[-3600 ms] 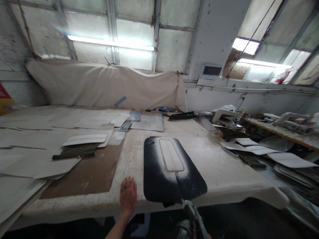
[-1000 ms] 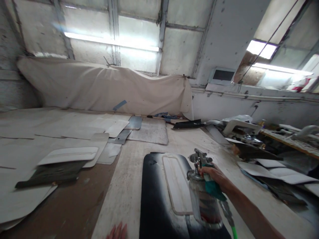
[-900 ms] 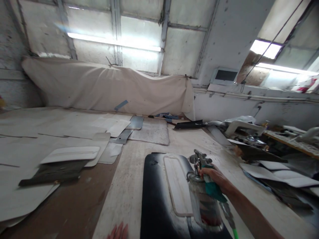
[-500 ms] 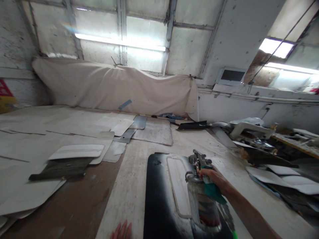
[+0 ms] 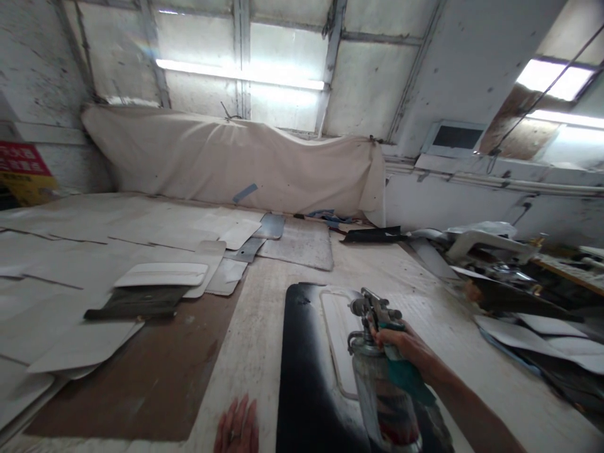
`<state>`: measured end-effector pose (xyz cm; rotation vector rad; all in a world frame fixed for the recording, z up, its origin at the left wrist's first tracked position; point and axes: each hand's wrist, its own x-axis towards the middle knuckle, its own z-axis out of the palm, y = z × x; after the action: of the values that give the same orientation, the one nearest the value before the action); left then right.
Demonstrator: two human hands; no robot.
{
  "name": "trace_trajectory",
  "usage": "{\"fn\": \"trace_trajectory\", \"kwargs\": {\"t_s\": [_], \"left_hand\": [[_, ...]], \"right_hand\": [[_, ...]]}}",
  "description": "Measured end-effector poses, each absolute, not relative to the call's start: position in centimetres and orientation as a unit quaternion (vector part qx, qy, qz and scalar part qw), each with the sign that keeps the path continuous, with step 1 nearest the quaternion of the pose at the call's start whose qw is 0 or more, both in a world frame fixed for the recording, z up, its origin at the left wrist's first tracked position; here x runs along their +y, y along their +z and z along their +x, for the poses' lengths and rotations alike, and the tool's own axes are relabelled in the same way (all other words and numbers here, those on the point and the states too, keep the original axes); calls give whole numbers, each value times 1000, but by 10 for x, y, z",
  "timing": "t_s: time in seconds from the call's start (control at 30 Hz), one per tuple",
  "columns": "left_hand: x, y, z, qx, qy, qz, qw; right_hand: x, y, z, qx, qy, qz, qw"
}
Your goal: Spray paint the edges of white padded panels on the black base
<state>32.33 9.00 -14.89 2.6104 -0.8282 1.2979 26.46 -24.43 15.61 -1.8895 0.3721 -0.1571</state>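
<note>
Over at the left of the surface [image 5: 255, 327], the pale cut sheets [image 5: 160, 275] and the dark strip [image 5: 134, 303] under them lie where they lay a few seconds back; only the view has swung, so a red and yellow sign [image 5: 21, 173] now shows on the far left wall. Nearer the edge, the left hand [image 5: 238, 428] rests flat, fingers spread, holding nothing, on the bare surface just beside the black panel [image 5: 302, 377]. It has kept to that spot through the whole stretch, so it seems to be steadying the person rather than the piece.

The panel itself has not shifted. Its pale, rounded raised patch [image 5: 342, 333] lies along the middle, with a whitish haze around it.

The real change is to the right. A few seconds ago the spray gun [image 5: 377, 352] sat low at the bottom edge, pointing up from below the surface. Now the right hand [image 5: 401, 343] is wrapped tight round its teal grip, and the gun hangs above the panel, its cloudy cup below and its metal head over the near right part of the patch. In the last second it has drifted slightly leftward and nearer the person. I judge this a spraying pass in progress over the panel, though no mist is visible.

Further right, the cluttered bench [image 5: 533, 277] with its white and dark offcuts is unchanged.
</note>
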Motion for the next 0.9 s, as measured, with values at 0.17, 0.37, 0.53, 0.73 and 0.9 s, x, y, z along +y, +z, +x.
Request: {"fn": "trace_trajectory", "kwargs": {"t_s": [0.17, 0.37, 0.53, 0.73, 0.9], "left_hand": [[87, -139, 309, -266, 393, 878, 57], [84, -133, 300, -238, 377, 892, 78], [80, -127, 292, -227, 368, 898, 82], [77, -123, 285, -215, 352, 908, 70], [76, -122, 280, -217, 350, 909, 68]], "right_hand": [[-232, 164, 231, 175, -47, -827, 532], [-225, 164, 195, 204, -48, -808, 551], [-231, 153, 165, 182, -17, -790, 585], [-243, 127, 133, 151, -6, -796, 586], [-239, 122, 103, 134, -11, -786, 604]]}}
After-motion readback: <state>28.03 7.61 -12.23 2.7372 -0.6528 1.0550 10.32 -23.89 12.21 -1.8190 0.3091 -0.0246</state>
